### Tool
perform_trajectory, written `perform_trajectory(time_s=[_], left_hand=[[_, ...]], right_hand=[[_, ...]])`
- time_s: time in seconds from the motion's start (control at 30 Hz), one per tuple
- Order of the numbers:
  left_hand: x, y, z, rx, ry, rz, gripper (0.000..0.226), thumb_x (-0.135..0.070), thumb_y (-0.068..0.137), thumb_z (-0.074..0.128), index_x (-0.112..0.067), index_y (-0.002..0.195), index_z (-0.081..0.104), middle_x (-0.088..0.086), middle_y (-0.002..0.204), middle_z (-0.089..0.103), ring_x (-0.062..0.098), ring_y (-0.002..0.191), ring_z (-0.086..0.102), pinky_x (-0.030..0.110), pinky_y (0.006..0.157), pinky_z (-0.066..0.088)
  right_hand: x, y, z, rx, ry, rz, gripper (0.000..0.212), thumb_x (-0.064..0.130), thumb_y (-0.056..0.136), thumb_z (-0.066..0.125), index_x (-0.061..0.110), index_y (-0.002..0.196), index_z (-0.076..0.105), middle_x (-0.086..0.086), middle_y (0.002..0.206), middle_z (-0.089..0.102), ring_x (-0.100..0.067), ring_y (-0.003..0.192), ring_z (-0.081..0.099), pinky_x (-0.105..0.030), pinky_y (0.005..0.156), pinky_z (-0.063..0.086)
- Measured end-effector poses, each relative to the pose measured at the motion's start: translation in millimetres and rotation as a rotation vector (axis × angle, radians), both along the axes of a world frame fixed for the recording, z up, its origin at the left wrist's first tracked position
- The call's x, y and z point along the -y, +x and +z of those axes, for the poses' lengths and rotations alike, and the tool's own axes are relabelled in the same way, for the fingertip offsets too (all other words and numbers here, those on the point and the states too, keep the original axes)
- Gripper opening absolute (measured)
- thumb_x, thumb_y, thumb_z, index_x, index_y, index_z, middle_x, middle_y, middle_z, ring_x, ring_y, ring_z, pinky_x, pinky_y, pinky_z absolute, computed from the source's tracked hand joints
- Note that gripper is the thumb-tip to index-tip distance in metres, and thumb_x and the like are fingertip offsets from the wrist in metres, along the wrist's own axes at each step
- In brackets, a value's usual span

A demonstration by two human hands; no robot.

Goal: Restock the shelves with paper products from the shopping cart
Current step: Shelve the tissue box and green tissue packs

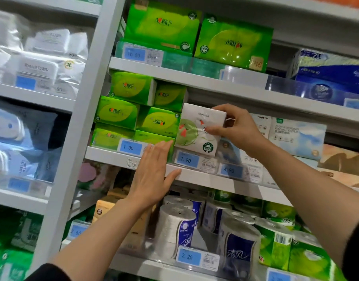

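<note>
Head view: the right hand [238, 126] is pinching a white pack [199, 128], sliding it onto the middle shelf [196, 176] beside the green packs [138, 116]. The left hand [154, 171] is resting flat-fingered on the edge (cart unseen, remaining stock unknowable).

White tissue pack [198, 128], green-and-red print, 100% logo, upright, slightly tilted, at front edge of middle shelf [194, 176], just right of green tissue packs [138, 118].

left-hand wipe packs [42, 63] blurred; blue tissue pack [336, 74] cut by right edge
</note>
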State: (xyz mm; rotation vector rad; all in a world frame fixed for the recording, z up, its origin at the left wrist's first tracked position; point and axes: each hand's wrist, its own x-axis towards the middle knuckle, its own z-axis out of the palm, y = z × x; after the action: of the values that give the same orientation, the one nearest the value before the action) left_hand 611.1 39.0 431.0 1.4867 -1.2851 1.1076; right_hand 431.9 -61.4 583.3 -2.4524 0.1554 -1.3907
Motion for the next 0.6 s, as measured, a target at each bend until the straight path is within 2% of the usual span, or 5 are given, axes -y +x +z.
perform_trajectory(time_s=[0.13, 0.27, 0.4, 0.5, 0.6], left_hand=[[1, 3, -1, -0.005, 0.003, -0.05, 0.074, -0.053, 0.089, 0.044, -0.016, 0.149, 0.02, 0.007, 0.144, 0.039, 0.02, 0.135, 0.031, 0.033, 0.12, 0.008], [3, 5, -1, 0.011, 0.005, -0.043, 0.071, -0.053, 0.089, 0.038, -0.017, 0.148, 0.025, 0.006, 0.143, 0.04, 0.02, 0.134, 0.032, 0.032, 0.119, 0.007], [5, 6, 0, 0.033, -0.001, -0.028, 0.069, -0.052, 0.089, 0.036, -0.014, 0.147, 0.032, 0.006, 0.14, 0.04, 0.021, 0.132, 0.032, 0.035, 0.119, 0.01], [6, 7, -2, 0.049, -0.003, 0.005, 0.069, -0.052, 0.091, 0.035, -0.01, 0.145, 0.037, 0.009, 0.139, 0.041, 0.023, 0.132, 0.033, 0.042, 0.118, 0.017], [8, 8, -3, 0.061, -0.005, 0.034, 0.067, -0.051, 0.092, 0.035, -0.009, 0.144, 0.039, 0.01, 0.138, 0.041, 0.024, 0.131, 0.033, 0.045, 0.117, 0.021]], right_hand=[[1, 5, 1, -0.005, -0.028, -0.011, 0.043, 0.016, 0.073, 0.083, 0.025, 0.109, 0.062, 0.01, 0.102, 0.064, -0.007, 0.09, 0.064, -0.023, 0.069, 0.058], [8, 7, -4, -0.016, -0.064, -0.029, 0.044, 0.012, 0.073, 0.082, 0.022, 0.11, 0.061, 0.009, 0.102, 0.063, -0.009, 0.088, 0.065, -0.018, 0.059, 0.056], [18, 10, -16, -0.119, -0.01, -0.007, 0.041, 0.014, 0.074, 0.081, 0.025, 0.109, 0.062, 0.005, 0.106, 0.064, -0.009, 0.095, 0.066, -0.02, 0.068, 0.058], [21, 7, -22, -0.155, 0.025, 0.004, 0.031, 0.02, 0.084, 0.073, 0.027, 0.112, 0.062, 0.005, 0.111, 0.064, -0.009, 0.098, 0.066, -0.022, 0.07, 0.059], [21, 7, -24, -0.125, -0.088, -0.109, 0.021, 0.025, 0.092, 0.063, 0.022, 0.113, 0.064, 0.006, 0.114, 0.056, -0.008, 0.098, 0.059, -0.019, 0.072, 0.054]])
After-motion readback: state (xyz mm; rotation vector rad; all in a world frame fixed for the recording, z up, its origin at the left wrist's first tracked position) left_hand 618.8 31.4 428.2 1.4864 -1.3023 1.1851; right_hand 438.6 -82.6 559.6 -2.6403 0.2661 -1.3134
